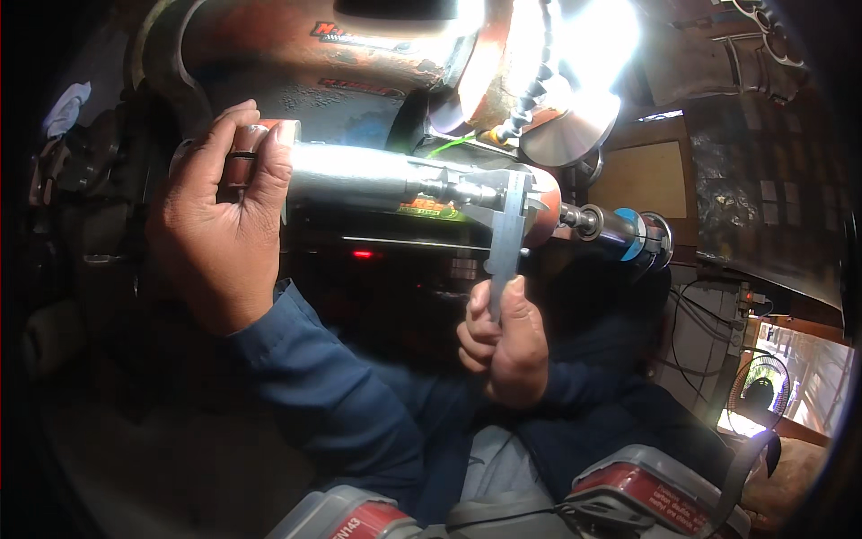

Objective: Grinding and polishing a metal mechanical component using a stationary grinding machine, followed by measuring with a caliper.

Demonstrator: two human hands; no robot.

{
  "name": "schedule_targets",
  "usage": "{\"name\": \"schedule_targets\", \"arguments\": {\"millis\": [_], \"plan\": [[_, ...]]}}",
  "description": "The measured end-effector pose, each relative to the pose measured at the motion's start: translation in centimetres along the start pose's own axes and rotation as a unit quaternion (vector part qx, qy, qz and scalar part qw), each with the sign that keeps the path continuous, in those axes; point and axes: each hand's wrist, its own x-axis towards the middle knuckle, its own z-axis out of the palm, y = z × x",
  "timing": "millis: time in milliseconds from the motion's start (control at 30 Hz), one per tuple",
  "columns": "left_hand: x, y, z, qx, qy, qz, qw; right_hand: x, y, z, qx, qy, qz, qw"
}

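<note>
My right hand (507,346) grips a steel vernier caliper (507,235) by its lower beam, thumb along the side. The caliper stands nearly upright, its jaws pointing left at a thin stepped metal shaft (446,189). Whether the jaws touch the shaft, I cannot tell. My left hand (224,211) is closed around a reddish-brown part with a dark band (241,168), thumb on one side and fingers on the other. That part sits at the left end of a shiny silver cylinder (350,171). An orange-red rounded part (544,208) shows behind the caliper.
Right of the caliper, a metal spindle (611,225) carries a blue ring (636,235). A worn orange machine housing (269,36) stands behind, beside a bright lamp and a segmented hose (521,117). A fan (761,391) stands at the far right. Respirator cartridges (642,490) fill the lower edge.
</note>
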Motion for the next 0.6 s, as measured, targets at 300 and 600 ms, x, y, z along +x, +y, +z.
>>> {"name": "schedule_targets", "arguments": {"millis": [300,600], "plan": [[-0.02,0.23,0.03,0.000,-0.004,-0.005,1.000,0.04,-0.07,-0.09,-0.007,-0.007,-0.004,1.000],[-0.03,0.32,-0.05,0.012,-0.005,-0.009,1.000,-0.01,-0.11,-0.02,-0.004,-0.004,0.000,1.000]]}}
